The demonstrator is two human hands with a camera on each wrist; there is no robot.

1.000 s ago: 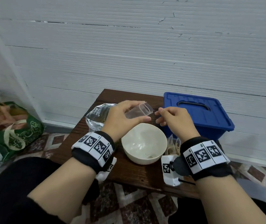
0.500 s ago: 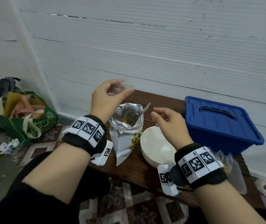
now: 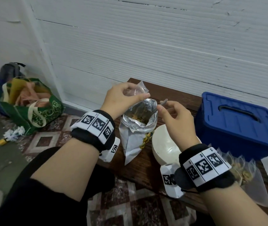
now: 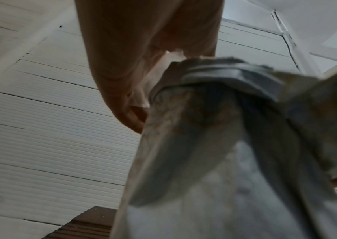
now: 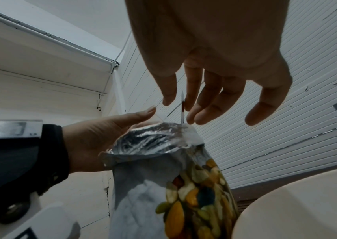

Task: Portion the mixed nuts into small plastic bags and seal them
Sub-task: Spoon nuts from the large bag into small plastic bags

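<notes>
Left hand [image 3: 122, 98] pinches small clear bag [image 3: 139, 91], now lower, just above foil nut pouch [image 3: 136, 126]. Right hand [image 3: 175, 118] pinches spoon handle [image 3: 163, 102], now dipped into pouch beneath it.

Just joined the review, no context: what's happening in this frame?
A person is portioning mixed nuts. The left hand pinches a small clear plastic bag above the open foil nut pouch standing on the wooden table. The right hand holds a spoon by its handle, dipped into the pouch. A white bowl sits beside the pouch, with some filled bags by the blue bin.
</notes>
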